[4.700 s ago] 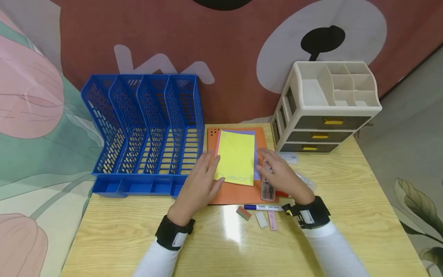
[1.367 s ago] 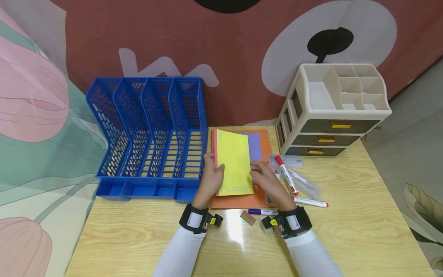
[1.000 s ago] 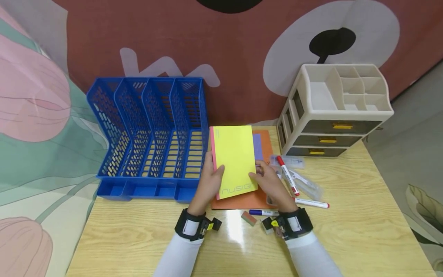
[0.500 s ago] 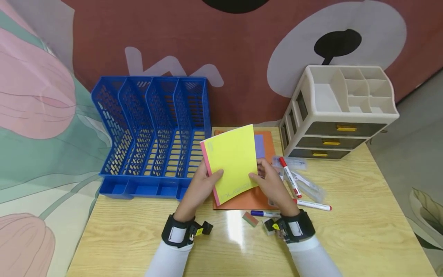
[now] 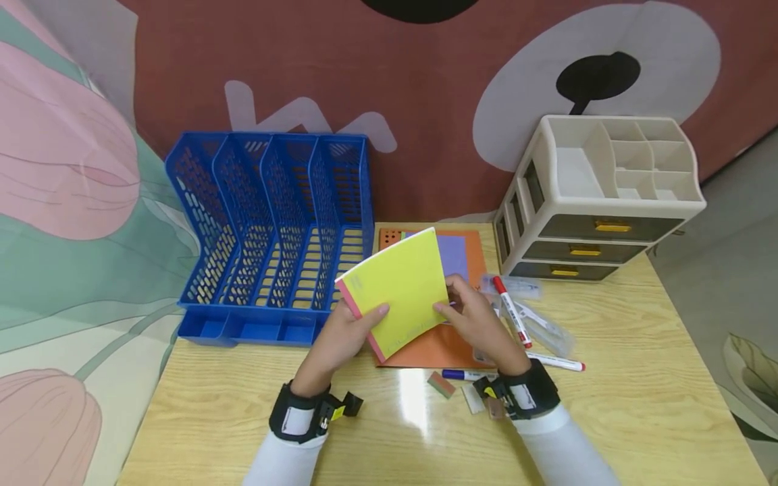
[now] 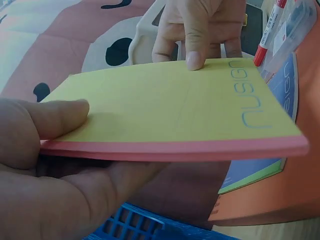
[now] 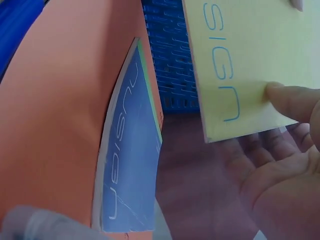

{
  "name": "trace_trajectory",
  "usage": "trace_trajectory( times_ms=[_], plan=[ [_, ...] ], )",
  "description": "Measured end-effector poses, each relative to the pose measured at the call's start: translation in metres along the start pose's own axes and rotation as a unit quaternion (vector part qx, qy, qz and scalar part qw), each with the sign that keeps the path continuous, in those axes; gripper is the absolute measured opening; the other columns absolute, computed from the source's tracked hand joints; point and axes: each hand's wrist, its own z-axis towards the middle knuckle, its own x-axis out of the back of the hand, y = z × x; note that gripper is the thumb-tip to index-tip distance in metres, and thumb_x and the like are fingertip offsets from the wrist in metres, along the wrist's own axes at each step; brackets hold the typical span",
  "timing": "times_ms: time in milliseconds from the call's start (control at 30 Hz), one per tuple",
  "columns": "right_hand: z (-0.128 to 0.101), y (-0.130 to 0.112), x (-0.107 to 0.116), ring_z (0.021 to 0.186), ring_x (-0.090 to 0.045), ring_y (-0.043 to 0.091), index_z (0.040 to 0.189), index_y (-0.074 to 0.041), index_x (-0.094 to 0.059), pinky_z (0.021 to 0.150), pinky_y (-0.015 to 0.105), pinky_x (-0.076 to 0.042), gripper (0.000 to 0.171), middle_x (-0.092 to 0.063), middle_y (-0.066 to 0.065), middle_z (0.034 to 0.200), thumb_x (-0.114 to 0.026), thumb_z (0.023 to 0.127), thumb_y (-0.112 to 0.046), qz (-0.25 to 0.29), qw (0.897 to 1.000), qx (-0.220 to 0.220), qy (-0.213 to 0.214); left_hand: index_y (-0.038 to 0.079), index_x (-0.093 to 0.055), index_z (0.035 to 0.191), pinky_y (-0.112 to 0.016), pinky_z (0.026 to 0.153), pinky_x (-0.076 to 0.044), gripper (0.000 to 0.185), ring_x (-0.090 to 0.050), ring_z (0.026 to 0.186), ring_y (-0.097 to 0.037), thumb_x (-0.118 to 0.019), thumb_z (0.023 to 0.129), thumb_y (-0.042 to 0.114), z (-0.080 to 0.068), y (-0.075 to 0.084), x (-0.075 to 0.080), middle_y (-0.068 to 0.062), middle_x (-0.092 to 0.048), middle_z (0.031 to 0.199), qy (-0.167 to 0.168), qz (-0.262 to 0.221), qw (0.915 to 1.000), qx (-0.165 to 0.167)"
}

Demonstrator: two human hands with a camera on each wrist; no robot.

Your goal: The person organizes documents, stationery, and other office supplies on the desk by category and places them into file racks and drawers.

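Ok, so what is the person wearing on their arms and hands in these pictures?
Both arms are in long white sleeves that end at the wrists. The left hand and right hand are bare, with no gloves. Each wrist carries a wide black strap with a pale panel on it. A small black device with a yellow mark sits on each strap, facing the hand.

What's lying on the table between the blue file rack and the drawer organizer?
In the head view, an orange folder with a purple notebook on it lies between the blue file rack and drawer organizer; both hands hold a yellow notebook above.
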Motion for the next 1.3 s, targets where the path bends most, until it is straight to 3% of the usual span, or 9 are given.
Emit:
trace_trajectory(
  times_ms=[133, 267, 500, 600, 767, 900, 1100, 1300],
  plan=[
    [-0.002, -0.002, 0.003, 0.123, -0.065, 0.029, 0.143, -0.009, -0.051, 0.100, 0.049, -0.057, 0.045, -0.066, 0.013, 0.135, -0.066, 0.101, -0.013, -0.027, 0.999, 0.011, -0.015, -0.002, -0.059, 0.133, -0.043, 0.086, -0.063, 0.032, -0.076, 0.103, -0.036, -0.061, 0.104, 0.013, -0.005, 0.005, 0.000, -0.023, -0.073, 0.118, 0.024, 0.034, 0.9990, -0.020],
    [-0.007, 0.000, 0.010, 0.139, -0.055, 0.033, 0.156, -0.012, -0.040, 0.108, 0.055, -0.050, 0.059, -0.055, 0.012, 0.153, -0.066, 0.102, -0.018, -0.085, 0.995, 0.031, -0.032, -0.002, -0.059, 0.133, -0.044, 0.088, -0.062, 0.034, -0.075, 0.106, -0.035, -0.061, 0.104, 0.016, -0.010, 0.012, 0.001, -0.022, -0.072, 0.121, 0.048, 0.053, 0.9966, -0.041],
    [-0.020, 0.008, 0.030, 0.152, -0.036, 0.038, 0.159, -0.009, -0.038, 0.118, 0.064, -0.034, 0.066, -0.036, 0.015, 0.166, -0.067, 0.101, -0.022, -0.219, 0.974, 0.059, -0.027, 0.001, -0.054, 0.141, -0.046, 0.094, -0.060, 0.037, -0.072, 0.111, -0.035, -0.056, 0.107, 0.017, -0.019, 0.025, 0.012, -0.020, -0.069, 0.127, 0.087, 0.075, 0.9894, -0.088],
    [-0.025, 0.013, 0.038, 0.152, -0.035, 0.037, 0.159, -0.008, -0.038, 0.118, 0.063, -0.035, 0.067, -0.033, 0.015, 0.167, -0.068, 0.100, -0.022, -0.270, 0.959, 0.082, -0.019, 0.002, -0.052, 0.142, -0.047, 0.095, -0.059, 0.038, -0.072, 0.113, -0.035, -0.055, 0.107, 0.017, -0.024, 0.029, 0.018, -0.020, -0.069, 0.129, 0.106, 0.081, 0.9862, -0.098],
    [-0.032, 0.026, 0.050, 0.149, -0.039, 0.040, 0.155, -0.004, -0.044, 0.123, 0.059, -0.030, 0.062, -0.039, 0.019, 0.163, -0.065, 0.102, -0.028, -0.349, 0.926, 0.145, 0.013, 0.002, -0.054, 0.141, -0.047, 0.097, -0.059, 0.037, -0.072, 0.113, -0.033, -0.056, 0.107, 0.016, -0.035, 0.039, 0.028, -0.018, -0.069, 0.129, 0.147, 0.093, 0.9792, -0.105],
    [-0.039, 0.035, 0.057, 0.149, -0.038, 0.043, 0.150, -0.003, -0.050, 0.125, 0.057, -0.027, 0.059, -0.043, 0.020, 0.160, -0.068, 0.098, -0.027, -0.389, 0.908, 0.154, 0.034, 0.002, -0.053, 0.142, -0.046, 0.097, -0.058, 0.038, -0.072, 0.114, -0.032, -0.056, 0.107, 0.017, -0.043, 0.047, 0.036, -0.017, -0.069, 0.131, 0.178, 0.104, 0.9720, -0.114],
    [-0.046, 0.043, 0.064, 0.148, -0.038, 0.045, 0.148, -0.002, -0.052, 0.122, 0.064, -0.027, 0.068, -0.044, 0.020, 0.159, -0.078, 0.088, -0.020, -0.412, 0.900, 0.135, 0.049, 0.005, -0.052, 0.144, -0.039, 0.095, -0.058, 0.039, -0.072, 0.115, -0.032, -0.055, 0.107, 0.018, -0.050, 0.055, 0.050, -0.014, -0.069, 0.134, 0.232, 0.117, 0.9588, -0.115],
    [-0.052, 0.051, 0.070, 0.148, -0.039, 0.046, 0.150, 0.001, -0.049, 0.128, 0.057, -0.017, 0.069, -0.047, 0.021, 0.157, -0.074, 0.091, -0.024, -0.423, 0.894, 0.132, 0.069, 0.004, -0.052, 0.144, -0.019, 0.090, -0.056, 0.039, -0.072, 0.112, -0.025, -0.055, 0.107, 0.016, -0.048, 0.057, 0.061, -0.013, -0.069, 0.133, 0.278, 0.120, 0.9434, -0.135]
  ],
)
